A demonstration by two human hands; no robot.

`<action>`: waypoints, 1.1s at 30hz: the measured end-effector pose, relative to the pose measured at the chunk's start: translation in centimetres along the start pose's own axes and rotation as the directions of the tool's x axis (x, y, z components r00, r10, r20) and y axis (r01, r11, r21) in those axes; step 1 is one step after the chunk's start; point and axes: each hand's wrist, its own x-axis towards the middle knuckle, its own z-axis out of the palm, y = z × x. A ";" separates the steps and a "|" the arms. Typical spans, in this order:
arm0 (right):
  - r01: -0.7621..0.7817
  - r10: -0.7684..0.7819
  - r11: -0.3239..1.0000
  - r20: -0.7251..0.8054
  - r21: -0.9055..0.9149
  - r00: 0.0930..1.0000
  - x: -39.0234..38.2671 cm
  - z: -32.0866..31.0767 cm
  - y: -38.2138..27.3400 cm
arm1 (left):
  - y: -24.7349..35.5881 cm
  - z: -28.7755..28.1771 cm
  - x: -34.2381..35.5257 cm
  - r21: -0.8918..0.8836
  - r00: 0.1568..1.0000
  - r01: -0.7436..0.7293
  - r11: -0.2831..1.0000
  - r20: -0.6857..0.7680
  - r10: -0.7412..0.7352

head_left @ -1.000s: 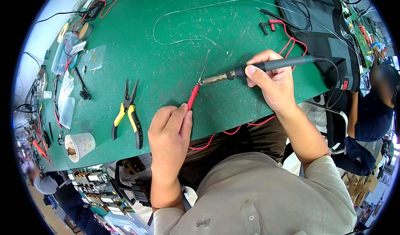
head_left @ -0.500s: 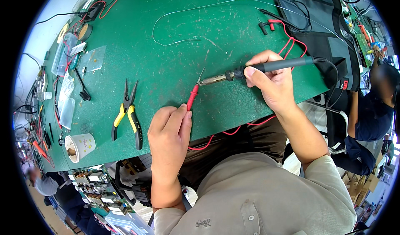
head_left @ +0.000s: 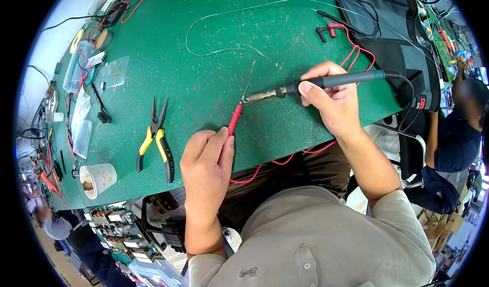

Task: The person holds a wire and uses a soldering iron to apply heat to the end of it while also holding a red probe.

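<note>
My left hand (head_left: 206, 157) is closed round a red test probe (head_left: 235, 117), whose thin metal needle points up and away from me. In my right hand (head_left: 333, 98) is a soldering iron (head_left: 338, 79), gripped by its dark handle and lying nearly level. The iron's tip meets the probe where the needle leaves the red body; whether they touch is too small to tell. Left of my left hand lie long-nose pliers (head_left: 157, 139) with yellow and black handles, jaws pointing away. Beyond both hands a length of solder wire (head_left: 214, 15) curves over the green table.
A paper cup (head_left: 99, 179) stands at the near left edge of the table (head_left: 168, 68). A small black brush (head_left: 102, 109) and plastic bags lie further left. Black and red probe leads (head_left: 351, 37) rest beside a grey-black tool bag (head_left: 392, 37). Another person (head_left: 461, 124) sits at the right.
Almost nothing differs. The iron's tip and the probe's needle have shifted very slightly; both hands keep their grip and place.
</note>
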 end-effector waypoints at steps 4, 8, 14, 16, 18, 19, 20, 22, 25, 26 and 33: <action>0.006 -0.006 1.000 -0.007 -0.001 1.000 0.0 0.1 0.0 | 0.0 0.0 0.0 -0.003 1.000 -0.002 1.000 -0.006 0.002; 0.007 -0.006 1.000 -0.011 0.007 1.000 0.0 0.0 0.0 | 0.0 0.1 0.0 -0.001 1.000 -0.001 1.000 -0.008 0.001; 0.003 -0.003 1.000 -0.016 0.010 1.000 0.0 0.0 0.0 | 0.0 0.0 0.0 -0.006 1.000 -0.006 1.000 -0.007 0.006; 0.003 -0.003 1.000 -0.018 0.010 1.000 0.0 -0.1 0.0 | 0.0 0.1 0.1 -0.007 1.000 -0.008 1.000 -0.010 0.008; 0.005 -0.005 1.000 -0.020 0.014 1.000 0.0 -0.1 0.0 | 0.0 0.1 0.0 -0.007 1.000 -0.002 1.000 -0.011 0.002; 0.006 -0.006 1.000 -0.021 0.018 1.000 0.0 0.0 0.0 | 0.1 0.1 0.0 -0.007 1.000 0.001 1.000 -0.011 -0.001; 0.007 -0.007 1.000 -0.021 0.022 1.000 0.0 0.0 0.0 | 0.1 0.1 0.0 -0.009 1.000 0.001 1.000 -0.013 -0.001; 0.010 -0.009 1.000 -0.022 0.017 1.000 0.1 -0.1 0.0 | 0.1 0.1 0.0 -0.014 1.000 0.000 1.000 -0.015 0.000; 0.009 -0.009 1.000 -0.026 0.022 1.000 0.1 0.0 0.0 | 0.0 0.2 0.0 -0.011 1.000 0.001 1.000 -0.014 -0.001; 0.009 -0.008 1.000 -0.028 0.026 1.000 0.1 0.0 -0.1 | 0.0 0.2 0.0 -0.011 1.000 -0.002 1.000 -0.015 0.002; 0.014 -0.012 0.999 -0.030 0.038 0.999 0.1 0.0 -0.1 | -0.1 0.3 0.0 -0.017 1.000 -0.006 1.000 -0.025 0.006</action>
